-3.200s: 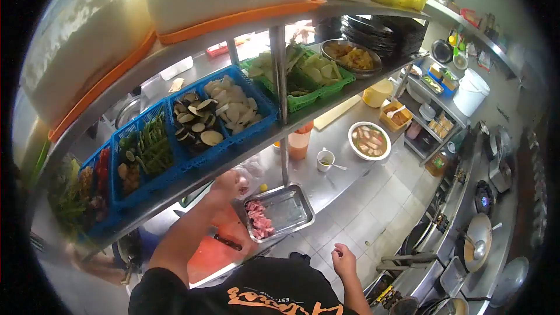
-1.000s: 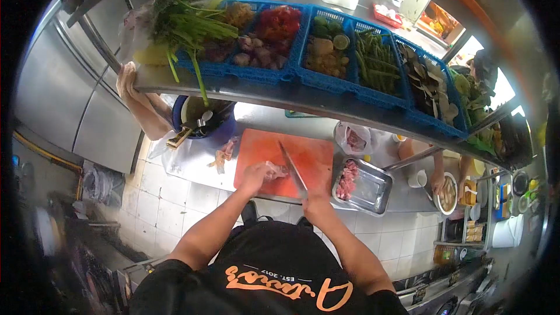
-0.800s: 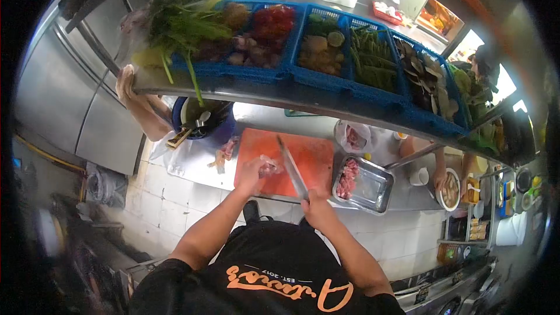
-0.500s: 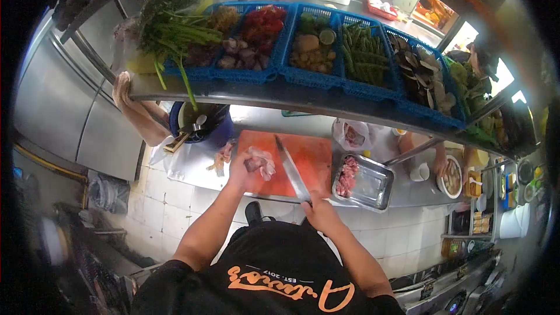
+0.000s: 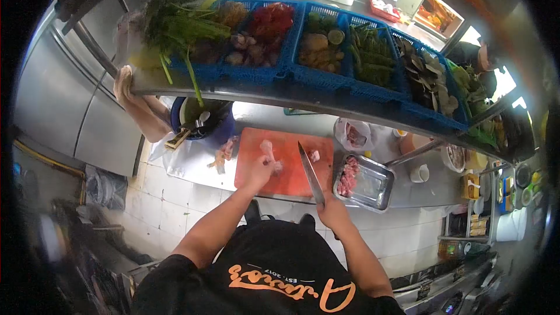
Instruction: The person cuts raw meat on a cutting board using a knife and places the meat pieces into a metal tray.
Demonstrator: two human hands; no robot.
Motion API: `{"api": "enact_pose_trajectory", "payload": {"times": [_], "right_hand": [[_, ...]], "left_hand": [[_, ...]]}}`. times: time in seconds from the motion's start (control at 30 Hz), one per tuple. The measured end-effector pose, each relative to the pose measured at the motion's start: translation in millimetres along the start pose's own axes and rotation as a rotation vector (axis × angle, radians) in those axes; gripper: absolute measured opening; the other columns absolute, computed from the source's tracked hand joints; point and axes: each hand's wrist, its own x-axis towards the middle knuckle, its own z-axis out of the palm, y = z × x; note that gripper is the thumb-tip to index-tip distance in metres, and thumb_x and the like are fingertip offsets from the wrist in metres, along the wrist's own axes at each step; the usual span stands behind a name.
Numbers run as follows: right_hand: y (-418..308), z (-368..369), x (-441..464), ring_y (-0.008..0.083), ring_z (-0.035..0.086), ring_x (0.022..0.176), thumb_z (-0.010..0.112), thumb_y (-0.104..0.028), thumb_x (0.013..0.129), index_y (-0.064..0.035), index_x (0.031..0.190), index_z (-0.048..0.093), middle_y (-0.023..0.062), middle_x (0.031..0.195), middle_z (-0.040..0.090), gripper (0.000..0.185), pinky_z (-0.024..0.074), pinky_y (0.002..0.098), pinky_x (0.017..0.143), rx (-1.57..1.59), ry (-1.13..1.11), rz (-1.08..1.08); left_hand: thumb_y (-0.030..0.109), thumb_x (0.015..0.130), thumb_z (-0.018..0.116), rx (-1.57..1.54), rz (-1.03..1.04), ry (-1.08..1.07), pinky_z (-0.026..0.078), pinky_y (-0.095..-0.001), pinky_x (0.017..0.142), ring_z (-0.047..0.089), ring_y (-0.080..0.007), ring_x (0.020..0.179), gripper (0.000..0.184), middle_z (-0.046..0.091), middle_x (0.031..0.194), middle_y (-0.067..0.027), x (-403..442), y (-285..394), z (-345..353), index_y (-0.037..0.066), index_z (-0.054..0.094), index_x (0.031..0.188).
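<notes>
An orange cutting board (image 5: 248, 146) lies on the steel counter in front of me. My right hand (image 5: 333, 213) grips a large kitchen knife (image 5: 310, 172) by its handle, the blade slanting up and left over the board's right half. My left hand (image 5: 258, 174) is closed on a pale piece of raw meat (image 5: 267, 148) at the board's middle. A small cut piece of meat (image 5: 315, 156) rests just right of the blade. Beside the board, a steel tray (image 5: 373, 189) holds cut pink meat (image 5: 349, 178) along its left side.
A plastic bag of meat (image 5: 353, 134) sits behind the tray. Left of the board are meat scraps (image 5: 223, 154) and a blue bucket (image 5: 221, 130) with utensils. Overhead, a steel shelf (image 5: 245, 94) carries blue baskets of vegetables (image 5: 256, 71). A white cup (image 5: 419, 173) stands at right.
My left hand has moved right with the meat, toward the board's middle. The knife has shifted right, and a small piece now shows right of its blade.
</notes>
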Motion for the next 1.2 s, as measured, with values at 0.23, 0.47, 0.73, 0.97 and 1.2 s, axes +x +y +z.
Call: {"api": "enact_pose_trajectory", "payload": {"times": [0.23, 0.47, 0.73, 0.97, 1.2], "right_hand": [[-24, -10, -11, 0.0514, 0.066, 0.089, 0.058, -0.018, 0.088, 0.0057, 0.120, 0.049, 0.0343, 0.091, 0.067, 0.041, 0.0512, 0.0595, 0.083, -0.034, -0.189, 0.019], [-38, -14, -10, 0.0499, 0.067, 0.085, 0.058, -0.017, 0.088, 0.0049, 0.118, 0.047, 0.0321, 0.088, 0.068, 0.039, 0.0515, 0.0597, 0.080, -0.077, -0.195, -0.062], [-48, -14, -7, 0.0481, 0.067, 0.079, 0.056, -0.013, 0.088, 0.0032, 0.111, 0.049, 0.0292, 0.082, 0.068, 0.029, 0.0523, 0.0585, 0.072, -0.174, -0.220, -0.119], [-24, 46, 46, 0.0467, 0.069, 0.092, 0.045, -0.020, 0.097, 0.0025, 0.116, 0.053, 0.0308, 0.098, 0.069, 0.030, 0.0519, 0.0583, 0.083, -0.247, -0.210, -0.186], [-30, 21, 64, 0.0485, 0.068, 0.090, 0.042, -0.015, 0.096, 0.0052, 0.113, 0.053, 0.0312, 0.096, 0.069, 0.028, 0.0512, 0.0600, 0.080, -0.139, -0.052, -0.207]], "left_hand": [[0.024, 0.093, 0.062, 0.116, 0.358, 0.317, 0.053, -0.0447, 0.086, 0.069, -0.0357, 0.099, 0.038, 0.071, 0.102, -0.0206, -15, -2, 10, 0.000, 0.059, 0.122], [0.026, 0.097, 0.051, 0.442, 0.224, -0.258, 0.051, -0.0501, 0.093, 0.065, -0.0429, 0.104, 0.035, 0.068, 0.109, -0.0250, -9, 1, -14, -0.002, 0.065, 0.114], [0.029, 0.099, 0.048, 0.406, 0.336, -0.178, 0.050, -0.0532, 0.087, 0.065, -0.0455, 0.094, 0.034, 0.068, 0.100, -0.0258, 1, -49, 4, -0.001, 0.065, 0.099], [0.026, 0.099, 0.046, 0.385, 0.381, -0.225, 0.049, -0.0519, 0.085, 0.064, -0.0440, 0.095, 0.033, 0.067, 0.098, -0.0251, -5, -39, 0, -0.001, 0.064, 0.098], [0.017, 0.094, 0.051, -0.082, 0.447, -0.137, 0.048, -0.0387, 0.072, 0.062, -0.0258, 0.080, 0.024, 0.060, 0.082, -0.0119, -11, -41, -7, -0.001, 0.061, 0.082]]}}
